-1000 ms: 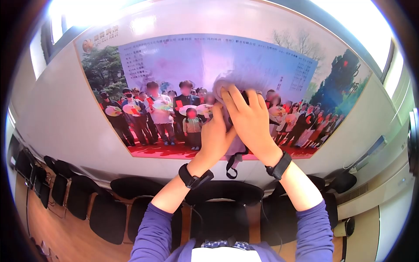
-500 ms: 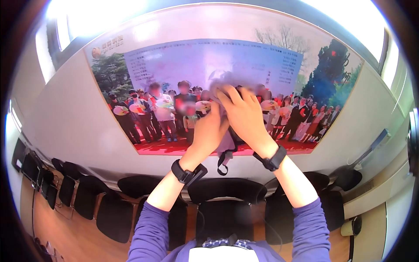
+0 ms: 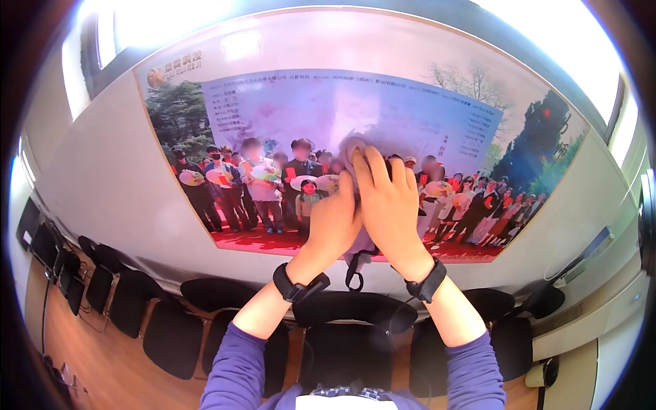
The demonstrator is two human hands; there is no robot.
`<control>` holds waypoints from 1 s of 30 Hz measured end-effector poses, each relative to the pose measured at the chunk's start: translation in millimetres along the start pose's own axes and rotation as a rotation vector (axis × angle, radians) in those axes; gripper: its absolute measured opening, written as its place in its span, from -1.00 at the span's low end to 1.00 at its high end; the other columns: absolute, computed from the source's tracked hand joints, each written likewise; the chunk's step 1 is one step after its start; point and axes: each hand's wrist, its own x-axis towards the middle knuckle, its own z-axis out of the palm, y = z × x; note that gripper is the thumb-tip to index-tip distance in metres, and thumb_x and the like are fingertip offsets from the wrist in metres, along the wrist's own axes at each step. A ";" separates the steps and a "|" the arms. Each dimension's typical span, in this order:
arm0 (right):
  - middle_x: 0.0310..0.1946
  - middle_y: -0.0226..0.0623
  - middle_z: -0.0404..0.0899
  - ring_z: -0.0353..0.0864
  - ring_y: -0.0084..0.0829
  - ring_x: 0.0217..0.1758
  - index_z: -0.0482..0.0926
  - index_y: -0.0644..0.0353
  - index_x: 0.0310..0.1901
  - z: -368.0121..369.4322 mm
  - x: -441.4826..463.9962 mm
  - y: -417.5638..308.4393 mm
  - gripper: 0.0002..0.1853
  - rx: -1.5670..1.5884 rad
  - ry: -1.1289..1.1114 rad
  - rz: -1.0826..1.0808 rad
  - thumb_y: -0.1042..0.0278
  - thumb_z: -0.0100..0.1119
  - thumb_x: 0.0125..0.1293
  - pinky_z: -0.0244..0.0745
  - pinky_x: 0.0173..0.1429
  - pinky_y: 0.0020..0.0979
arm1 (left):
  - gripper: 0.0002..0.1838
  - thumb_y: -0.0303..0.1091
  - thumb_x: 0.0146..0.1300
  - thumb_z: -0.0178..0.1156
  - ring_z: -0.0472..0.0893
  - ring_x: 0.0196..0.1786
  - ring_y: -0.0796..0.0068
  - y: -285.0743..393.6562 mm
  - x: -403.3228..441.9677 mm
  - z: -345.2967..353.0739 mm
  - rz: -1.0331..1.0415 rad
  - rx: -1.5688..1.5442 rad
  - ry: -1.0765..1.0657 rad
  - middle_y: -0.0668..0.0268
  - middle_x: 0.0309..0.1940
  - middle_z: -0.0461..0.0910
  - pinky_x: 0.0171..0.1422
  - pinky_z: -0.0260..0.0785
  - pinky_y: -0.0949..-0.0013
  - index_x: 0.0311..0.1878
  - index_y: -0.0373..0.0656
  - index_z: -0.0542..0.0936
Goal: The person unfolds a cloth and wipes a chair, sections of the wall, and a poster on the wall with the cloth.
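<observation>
A bunched grey cloth (image 3: 352,148) lies against a large printed group photo (image 3: 328,96) on the white surface in front of me. Both of my hands are on this cloth, close together over the photo's middle. My left hand (image 3: 333,222) grips it from the left, with most fingers hidden behind the cloth and the other hand. My right hand (image 3: 389,201) presses its bent fingers onto the cloth from above. Below the hands hangs a dark strap loop (image 3: 354,279), seemingly attached to the cloth. Each wrist wears a black band.
A row of black chairs (image 3: 348,355) stands along the near side, with more chairs (image 3: 171,338) at the left on the wooden floor (image 3: 96,369). Bright windows (image 3: 553,41) line the far side. A bin (image 3: 542,374) is at the lower right.
The photo, hands and cloth all sit slightly lower and further right in the view. Both hands keep their hold on the cloth, at about the same place on the photo.
</observation>
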 end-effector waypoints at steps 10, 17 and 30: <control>-0.04 -0.31 0.45 0.39 -0.33 -0.24 0.58 0.21 -0.08 13.5 18.5 -11.0 -0.66 -0.048 0.074 -0.050 0.39 0.16 0.04 0.31 -0.20 -0.35 | -0.53 -0.36 0.17 0.13 0.61 -0.44 -0.10 -15.1 10.7 3.0 0.080 0.129 0.025 -0.01 -0.52 0.59 -0.40 0.44 0.02 0.07 -0.42 0.27; -0.10 -0.27 0.44 0.51 -0.19 -0.17 0.54 0.16 0.02 -6.2 -9.3 -1.9 -0.59 0.248 -0.143 0.048 0.34 0.23 0.08 0.43 -0.13 -0.26 | -0.52 -0.35 0.23 0.11 0.60 -0.41 -0.10 -19.0 -16.9 1.4 0.092 0.138 -0.058 -0.06 -0.48 0.59 -0.39 0.40 -0.02 0.15 -0.38 0.25; -0.25 -0.18 0.43 0.57 -0.17 -0.25 0.55 0.14 -0.04 -37.9 34.6 5.2 -0.58 0.315 -0.042 0.116 0.34 0.30 -0.01 0.51 -0.18 -0.23 | -0.46 -0.31 0.28 0.11 0.58 -0.30 -0.21 20.5 -0.1 -14.3 -0.003 -0.133 0.034 -0.12 -0.37 0.59 -0.30 0.37 -0.07 0.21 -0.34 0.15</control>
